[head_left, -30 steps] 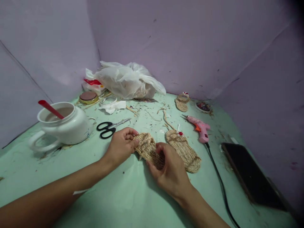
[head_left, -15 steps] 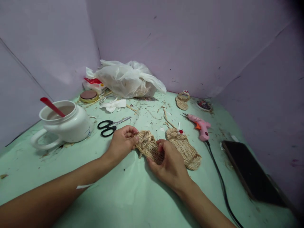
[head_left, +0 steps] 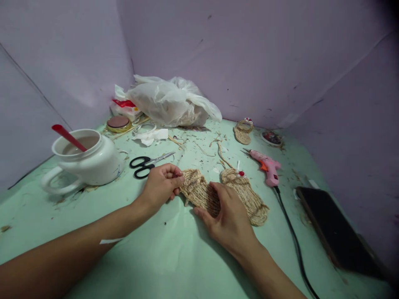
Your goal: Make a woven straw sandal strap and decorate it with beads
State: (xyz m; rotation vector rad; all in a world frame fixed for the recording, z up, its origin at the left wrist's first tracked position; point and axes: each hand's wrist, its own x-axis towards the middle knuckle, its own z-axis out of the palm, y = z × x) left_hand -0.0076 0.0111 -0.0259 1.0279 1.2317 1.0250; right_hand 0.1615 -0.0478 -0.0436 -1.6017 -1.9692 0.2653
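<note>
A small woven straw slipper (head_left: 199, 191) lies on the green tabletop between my hands. My left hand (head_left: 163, 182) pinches its left end between thumb and fingers. My right hand (head_left: 227, 211) curls around the right part, thumb at the near edge and fingers at the far edge, hiding that end. Just beyond my right hand lies a second woven slipper (head_left: 246, 197), with a red bead (head_left: 241, 173) and white beads at its top. Black-handled scissors (head_left: 146, 164) rest beyond my left hand.
A white mug (head_left: 90, 166) with a red stick stands at left. On the right are a pink glue gun (head_left: 264, 165) with a black cord and a dark phone (head_left: 336, 232). At the back sit a plastic bag (head_left: 171, 104), a small beaded slipper (head_left: 242, 133) and a bead dish (head_left: 272, 138).
The view has shifted slightly, moving most things a little right in the picture. Both hands stay on the same slipper; the right hand's fingers have spread slightly along it.
</note>
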